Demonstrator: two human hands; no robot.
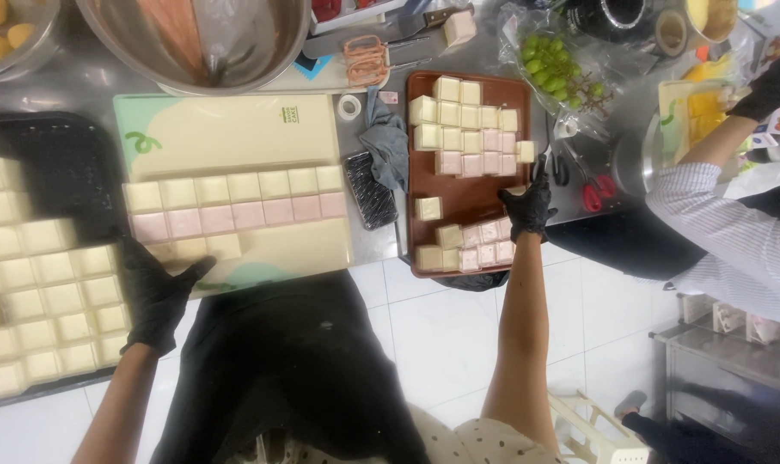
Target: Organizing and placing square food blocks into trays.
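On the near edge of the cream board [235, 137], the left hand [158, 296], in a black glove, lies flat and spread, touching the small cream cubes [196, 249] there and gripping nothing. Behind them run a pink row [235, 215] and a cream row [235, 186]. Just left sits a black tray [59, 163] full of cream cubes. At the right edge of the brown tray [467, 202], the right hand [527, 206], gloved too, curls over the rim beside some pink cubes [491, 243]; whether it grips one, I cannot tell. Grapes [557, 73] lie at the far side. Another person's striped sleeve [725, 232] is at the right.
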